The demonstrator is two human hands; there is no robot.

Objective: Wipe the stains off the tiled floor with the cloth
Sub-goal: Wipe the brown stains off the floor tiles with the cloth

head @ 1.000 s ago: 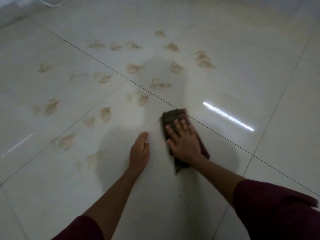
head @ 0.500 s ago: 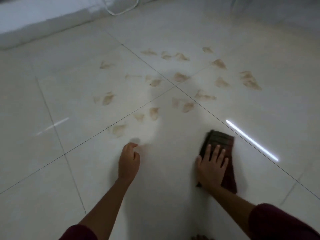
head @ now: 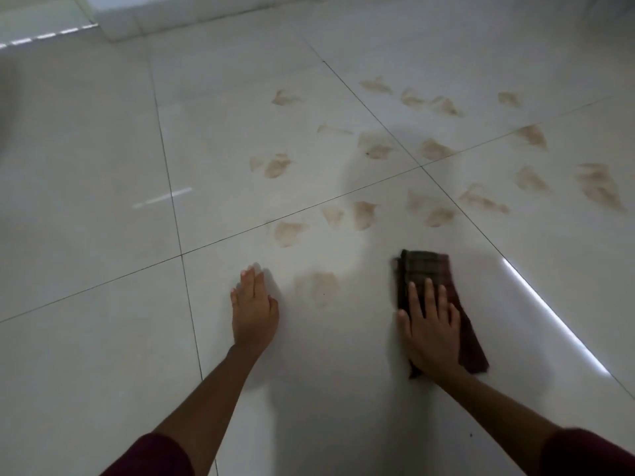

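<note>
A dark brown folded cloth lies flat on the pale tiled floor. My right hand presses on its near half with straight, spread fingers. My left hand rests flat on the bare tile to the left, fingers straight. Between the two hands lies a faint smeared stain. Several light brown stains spread over the tiles farther away and to the right, around the joint where four tiles meet.
A white wall base runs along the far edge of the floor. Bright light reflections streak the tiles at the right and left. Dark grout lines cross the floor.
The view has swung left, so the stains sit farther right. My left hand's curled fingers have flattened onto the tile. My right hand still presses the cloth, which has moved little on the tile.
</note>
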